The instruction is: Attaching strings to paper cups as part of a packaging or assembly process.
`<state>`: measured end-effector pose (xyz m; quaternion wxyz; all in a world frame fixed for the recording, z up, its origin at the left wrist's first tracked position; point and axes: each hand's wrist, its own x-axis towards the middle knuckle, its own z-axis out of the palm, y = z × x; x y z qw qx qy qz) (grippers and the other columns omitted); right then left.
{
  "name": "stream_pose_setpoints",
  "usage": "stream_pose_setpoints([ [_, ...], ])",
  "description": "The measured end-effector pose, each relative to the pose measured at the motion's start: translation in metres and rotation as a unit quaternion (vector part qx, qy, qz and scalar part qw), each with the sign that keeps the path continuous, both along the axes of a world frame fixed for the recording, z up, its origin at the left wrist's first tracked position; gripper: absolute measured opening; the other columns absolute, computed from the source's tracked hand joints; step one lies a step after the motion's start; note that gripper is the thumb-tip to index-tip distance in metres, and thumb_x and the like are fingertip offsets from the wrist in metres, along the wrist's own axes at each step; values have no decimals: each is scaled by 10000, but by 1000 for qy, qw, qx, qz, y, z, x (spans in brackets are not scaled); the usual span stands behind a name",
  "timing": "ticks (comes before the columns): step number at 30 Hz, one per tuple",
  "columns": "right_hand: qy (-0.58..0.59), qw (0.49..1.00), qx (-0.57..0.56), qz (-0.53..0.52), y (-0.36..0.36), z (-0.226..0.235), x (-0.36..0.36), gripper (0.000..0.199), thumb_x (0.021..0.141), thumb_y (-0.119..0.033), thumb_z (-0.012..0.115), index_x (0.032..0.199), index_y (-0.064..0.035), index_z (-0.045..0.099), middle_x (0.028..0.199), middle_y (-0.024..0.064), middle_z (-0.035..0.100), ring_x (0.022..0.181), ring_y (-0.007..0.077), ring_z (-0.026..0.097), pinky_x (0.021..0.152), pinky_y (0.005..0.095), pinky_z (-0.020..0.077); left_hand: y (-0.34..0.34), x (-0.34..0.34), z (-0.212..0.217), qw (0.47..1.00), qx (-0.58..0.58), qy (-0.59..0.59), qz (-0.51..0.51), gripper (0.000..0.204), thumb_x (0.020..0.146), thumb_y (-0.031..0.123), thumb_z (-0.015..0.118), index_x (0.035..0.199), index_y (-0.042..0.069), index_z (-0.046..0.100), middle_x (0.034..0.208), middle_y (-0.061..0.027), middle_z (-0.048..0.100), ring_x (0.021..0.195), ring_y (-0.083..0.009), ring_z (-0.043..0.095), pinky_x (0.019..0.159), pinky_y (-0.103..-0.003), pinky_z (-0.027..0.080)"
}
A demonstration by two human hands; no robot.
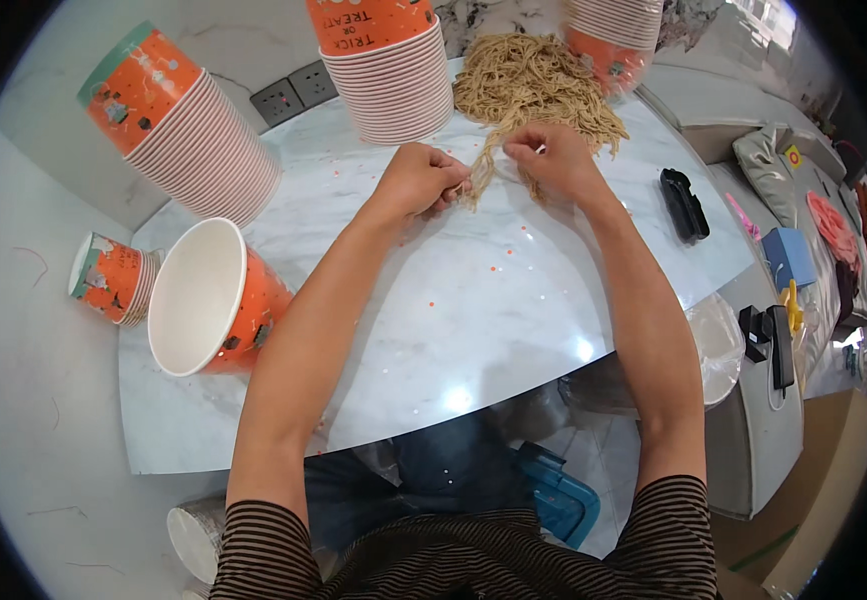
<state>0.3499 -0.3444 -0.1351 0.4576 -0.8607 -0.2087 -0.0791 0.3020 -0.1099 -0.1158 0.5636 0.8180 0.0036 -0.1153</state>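
While both forearms reach forward over the table [473, 330], the left hand [416, 180] is curled into a loose fist with its fingertips pinched on strands at the near end of the string pile [528, 85]. The right hand [551, 160] is likewise closed, its thumb and forefinger nipping a few strands just beside the left hand. A thin bundle of strands hangs between the two hands and trails down onto the table surface.

The pile itself lies directly beyond the hands, touching both, and spreads back toward the far edge of the table. It is tan and loosely tangled.

Surrounding items:
- A cup stack [393, 70], orange with white rims, stands just left of the pile.
- A second stack [608, 35] stands at the pile's far right side.
- A long tilted stack [188, 125] lies at the far left, well apart from the hands.
- A single open cup [215, 297] lies on its side near the left forearm, mouth toward the camera.
- A short stack [113, 278] lies just left of that cup.
- A black case [683, 203] rests near the right edge of the table, apart from the right hand.
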Motion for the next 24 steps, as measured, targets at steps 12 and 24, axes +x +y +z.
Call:
stream_pose_setpoints([
  [12, 30, 997, 14, 67, 22, -9, -10, 186, 970, -138, 716, 1058, 19, 763, 852, 68, 737, 773, 132, 625, 739, 318, 527, 5, -14, -7, 995, -4, -31, 97, 205, 1013, 165, 653, 938, -14, 718, 769, -62, 701, 565, -103, 550, 466, -304, 416],
  [24, 26, 999, 6, 39, 22, -7, -11, 208, 946, -182, 713, 1052, -14, 773, 909, 131, 764, 808, 226, 701, 776, 376, 553, 2, -17, 0, 957, 266, -112, 11, 240, 872, 152, 813, 1043, -11, 768, 857, -102, 749, 743, -191, 704, 691, -346, 555],
])
